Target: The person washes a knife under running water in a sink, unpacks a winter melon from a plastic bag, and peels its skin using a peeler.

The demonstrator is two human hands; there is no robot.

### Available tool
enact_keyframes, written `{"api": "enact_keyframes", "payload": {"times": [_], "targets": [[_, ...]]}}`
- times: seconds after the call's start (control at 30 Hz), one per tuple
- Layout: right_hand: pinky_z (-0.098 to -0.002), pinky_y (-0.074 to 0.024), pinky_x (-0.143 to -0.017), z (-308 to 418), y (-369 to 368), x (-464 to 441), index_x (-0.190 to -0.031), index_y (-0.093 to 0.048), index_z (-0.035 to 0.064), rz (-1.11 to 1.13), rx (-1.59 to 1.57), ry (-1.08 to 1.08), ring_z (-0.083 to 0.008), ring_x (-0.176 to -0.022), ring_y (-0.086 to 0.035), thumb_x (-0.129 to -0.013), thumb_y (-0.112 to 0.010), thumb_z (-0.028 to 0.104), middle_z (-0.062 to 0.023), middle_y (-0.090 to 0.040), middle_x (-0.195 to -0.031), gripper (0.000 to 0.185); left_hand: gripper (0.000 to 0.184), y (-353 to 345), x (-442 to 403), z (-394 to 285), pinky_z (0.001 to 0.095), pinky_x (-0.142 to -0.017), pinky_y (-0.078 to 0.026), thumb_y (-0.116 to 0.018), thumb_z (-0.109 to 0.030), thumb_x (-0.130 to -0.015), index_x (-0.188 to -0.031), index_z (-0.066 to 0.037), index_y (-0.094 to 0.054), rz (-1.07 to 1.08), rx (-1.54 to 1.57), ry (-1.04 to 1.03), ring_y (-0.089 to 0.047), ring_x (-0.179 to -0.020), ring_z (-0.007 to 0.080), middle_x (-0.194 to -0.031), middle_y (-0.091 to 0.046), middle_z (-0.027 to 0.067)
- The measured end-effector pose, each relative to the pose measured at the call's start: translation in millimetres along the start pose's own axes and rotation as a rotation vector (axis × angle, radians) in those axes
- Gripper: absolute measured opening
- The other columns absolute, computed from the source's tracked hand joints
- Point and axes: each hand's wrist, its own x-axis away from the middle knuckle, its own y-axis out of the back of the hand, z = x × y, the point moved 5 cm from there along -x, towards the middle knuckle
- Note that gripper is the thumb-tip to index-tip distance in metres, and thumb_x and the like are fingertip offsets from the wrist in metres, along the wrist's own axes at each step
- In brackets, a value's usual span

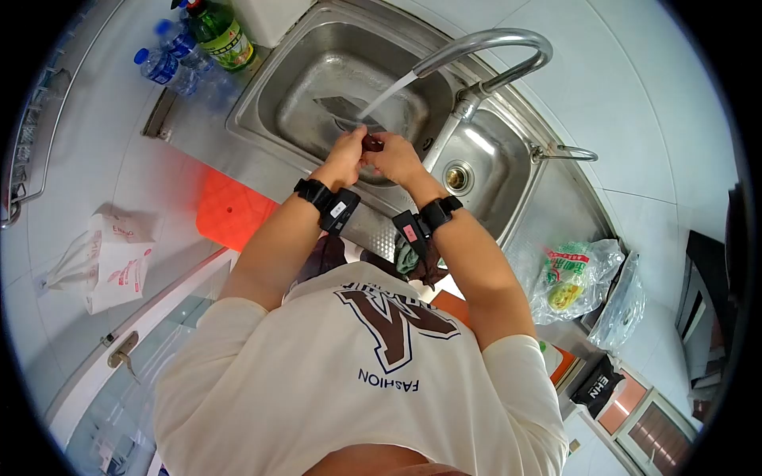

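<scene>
"Head view: what do the hands hold?"
"One brown-handled knife (371,143), over the larger basin (305,67) towards six o'clock. Left hand (344,155) and right hand (397,159) have fingers closed about its handle, partly hiding it."
"Around them?"
"Two basins, two taps. Water (386,96) falls across the blade. Ten o'clock: at least two blue-capped bottles (171,71), one green bottle (226,41). Four: bagged food (565,295)."

Bright light glints off the steel sink (333,75), and fisheye distortion bends lines near black corners.
</scene>
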Motion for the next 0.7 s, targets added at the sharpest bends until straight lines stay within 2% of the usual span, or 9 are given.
{"api": "enact_keyframes", "payload": {"times": [0.07,0.1,0.17,0.2,0.27,0.37,0.43,0.6,0.7], "targets": [[-0.0449,-0.0544,-0.08,6.3,2.8,-2.6,-0.111,-0.066,0.0049,-0.166,0.356,0.303,-0.0384,-0.088,-0.068,-0.08,-0.067,0.027,-0.0222,-0.069,-0.101,0.038,0.033,18.3,-14.0,0.0,0.0453,-0.075,-0.045,-0.042,-0.037,-0.101,-0.103,-0.007,-0.054,-0.299,-0.213,-0.172,-0.057,-0.083,0.0255,-0.098,-0.065,0.0071],[-0.0449,-0.0544,-0.08,-1.0,6.4,9.3,-0.111,-0.066,0.0049,-0.155,0.381,0.271,-0.0384,-0.088,-0.068,-0.08,-0.067,0.027,-0.0222,-0.069,-0.101,0.038,0.033,2.8,-13.1,15.7,0.0453,-0.075,-0.045,-0.042,-0.037,-0.101,-0.103,-0.007,-0.054,-0.284,-0.186,-0.145,-0.057,-0.083,0.0255,-0.098,-0.065,0.0071],[-0.0459,-0.0545,-0.077,6.5,-9.5,21.0,-0.097,-0.07,0.0057,-0.259,0.516,0.243,-0.0392,-0.086,-0.067,-0.08,-0.064,0.025,-0.0211,-0.069,-0.097,0.026,0.05,4.4,31.4,-25.2,0.0412,-0.115,-0.023,-0.037,-0.039,-0.1,-0.126,0.001,-0.051,-0.914,-0.861,-0.73,-0.031,-0.14,0.036,-0.148,-0.036,0.0276],[-0.0459,-0.0545,-0.077,6.2,-6.0,19.9,-0.097,-0.07,0.0057,-0.267,0.524,0.248,-0.0392,-0.086,-0.067,-0.08,-0.064,0.025,-0.0211,-0.069,-0.097,0.026,0.05,-4.5,43.8,-40.7,0.0412,-0.115,-0.023,-0.037,-0.039,-0.1,-0.126,0.001,-0.051,-0.912,-0.852,-0.74,-0.031,-0.14,0.036,-0.148,-0.036,0.0276],[-0.047,-0.0543,-0.074,3.5,-7.8,19.2,-0.098,-0.07,0.0073,-0.264,0.636,0.29,-0.0376,-0.083,-0.068,-0.081,-0.063,0.021,-0.0187,-0.07,-0.092,0.023,0.057,-43.1,53.1,-43.9,0.0408,-0.116,-0.021,-0.028,-0.041,-0.102,-0.139,0.0,-0.044,0.023,-1.235,-0.433,-0.03,-0.141,0.0334,-0.15,-0.035,0.0243],[-0.047,-0.0542,-0.071,-5.4,-3.0,19.4,-0.106,-0.068,0.008,-0.304,0.669,0.372,-0.0369,-0.08,-0.067,-0.08,-0.065,0.02,-0.0169,-0.069,-0.089,0.028,0.068,-42.7,50.4,-41.7,0.0396,-0.12,-0.013,-0.022,-0.05,-0.103,-0.148,-0.002,-0.034,0.047,-1.379,-0.643,-0.02,-0.146,0.032,-0.156,-0.027,0.0189],[-0.0451,-0.0546,-0.071,2.3,5.1,35.4,-0.109,-0.067,0.0078,-0.336,0.624,0.439,-0.036,-0.08,-0.067,-0.078,-0.067,0.018,-0.017,-0.069,-0.091,0.032,0.071,-31.3,38.3,-54.0,0.042,-0.119,-0.016,-0.02,-0.054,-0.102,-0.147,-0.001,-0.034,0.026,-1.498,-0.62,-0.023,-0.145,0.0322,-0.156,-0.029,0.0182],[-0.0443,-0.0545,-0.068,-1.2,19.0,57.7,-0.116,-0.064,0.0085,-0.418,0.53,0.656,-0.0342,-0.077,-0.067,-0.077,-0.07,0.017,-0.0152,-0.069,-0.089,0.04,0.069,35.4,-1.2,-94.2,0.0446,-0.119,-0.018,-0.03,-0.053,-0.1,-0.145,-0.002,-0.038,-0.409,-1.698,-0.473,-0.024,-0.145,0.0307,-0.154,-0.03,0.0199],[-0.0435,-0.0545,-0.069,-4.4,18.5,55.1,-0.118,-0.064,0.0108,-0.423,0.524,0.623,-0.0333,-0.078,-0.067,-0.076,-0.07,0.016,-0.0143,-0.069,-0.09,0.042,0.068,1.1,4.3,-72.6,0.0441,-0.118,-0.019,-0.028,-0.049,-0.101,-0.146,0.002,-0.034,-0.242,-1.759,-0.524,-0.027,-0.143,0.0344,-0.154,-0.03,0.0217]]}}
